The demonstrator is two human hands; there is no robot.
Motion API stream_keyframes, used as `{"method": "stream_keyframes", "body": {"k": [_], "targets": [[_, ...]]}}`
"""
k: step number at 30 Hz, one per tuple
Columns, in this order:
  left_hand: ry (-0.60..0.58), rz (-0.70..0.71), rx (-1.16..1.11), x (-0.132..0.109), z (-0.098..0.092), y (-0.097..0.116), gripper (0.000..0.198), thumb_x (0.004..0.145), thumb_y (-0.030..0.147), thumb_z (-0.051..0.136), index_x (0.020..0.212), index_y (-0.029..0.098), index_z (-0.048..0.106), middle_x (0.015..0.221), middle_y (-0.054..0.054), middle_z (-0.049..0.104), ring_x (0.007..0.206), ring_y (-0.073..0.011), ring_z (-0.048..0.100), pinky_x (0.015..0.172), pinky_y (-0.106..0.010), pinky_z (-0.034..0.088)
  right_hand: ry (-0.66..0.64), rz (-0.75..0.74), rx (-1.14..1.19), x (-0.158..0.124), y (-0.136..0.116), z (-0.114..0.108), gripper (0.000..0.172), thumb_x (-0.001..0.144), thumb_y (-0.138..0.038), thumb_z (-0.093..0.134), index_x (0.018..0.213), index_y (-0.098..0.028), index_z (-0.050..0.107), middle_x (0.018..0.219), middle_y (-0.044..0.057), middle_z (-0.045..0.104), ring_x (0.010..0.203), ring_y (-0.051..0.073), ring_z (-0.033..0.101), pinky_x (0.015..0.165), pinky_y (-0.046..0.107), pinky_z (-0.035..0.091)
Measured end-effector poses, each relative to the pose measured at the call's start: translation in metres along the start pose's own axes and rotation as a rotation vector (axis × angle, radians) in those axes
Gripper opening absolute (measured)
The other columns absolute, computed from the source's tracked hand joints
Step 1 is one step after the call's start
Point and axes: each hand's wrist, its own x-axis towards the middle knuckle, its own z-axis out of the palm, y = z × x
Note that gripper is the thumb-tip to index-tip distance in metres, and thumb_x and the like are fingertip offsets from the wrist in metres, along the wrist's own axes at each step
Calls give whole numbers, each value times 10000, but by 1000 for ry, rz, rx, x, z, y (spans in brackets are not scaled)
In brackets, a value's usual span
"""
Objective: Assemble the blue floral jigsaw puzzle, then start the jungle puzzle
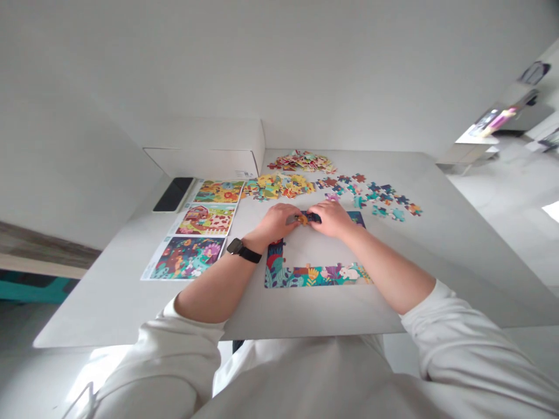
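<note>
A jigsaw border (323,276) lies on the table in front of me, with jungle plants and a white rabbit along its near side. Over its far side, my left hand (282,223) and my right hand (331,217) come close together, fingers bent inward. Between the fingertips shows an orange and dark puzzle piece (303,220). Both hands grip at it, though the fingers partly cover its outline. A dark watch (236,247) is on my left wrist. Part of the border's left and far sides is hidden under my hands.
Loose teal and brown pieces (379,198) lie at the right back. Behind the hands are a yellow pile (283,185) and a red pile (301,161). A picture sheet (148,271), a phone (173,194) and a white box (201,162) are at the left.
</note>
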Motion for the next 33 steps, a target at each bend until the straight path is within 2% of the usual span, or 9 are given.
{"method": "stream_keyframes", "body": {"k": [10,16,23,29,33], "targets": [[-17,40,46,1,1,2,250,993,274,663,1157,260,851,1244,-90,817,1163,-276,747,1102,-454,563,-29,-29,-1,0,3,-1,229,967,-264,717,1165,-198,812,1232,105,804,1177,289,696,1089,405,455],[-51,5,78,1,2,1,289,1005,365,650,1182,260,853,1399,-112,759,1277,-310,710,1174,-509,531,-67,-27,-22,2,1,-4,230,981,-265,705,1155,-191,834,1198,100,813,1154,287,707,1066,396,466],[-78,113,17,1,4,4,355,1028,420,587,1215,275,851,1334,-94,790,1227,-294,727,1141,-475,565,-138,-26,-49,5,-3,-9,281,996,-244,660,1206,-188,837,1237,101,814,1188,283,705,1060,396,467],[-149,103,69,-1,4,5,406,1021,452,584,1298,281,826,1430,-116,742,1310,-334,694,1185,-519,538,-223,-6,-98,3,-9,-22,297,1050,-310,595,1190,-225,843,1266,88,821,1198,283,718,1034,391,486],[-151,91,79,-1,5,6,387,1015,460,598,1285,301,825,1436,-112,738,1328,-339,685,1197,-528,531,-283,12,-158,3,-15,-27,299,1045,-361,619,1180,-214,842,1246,116,822,1196,300,723,1015,390,505]]}}
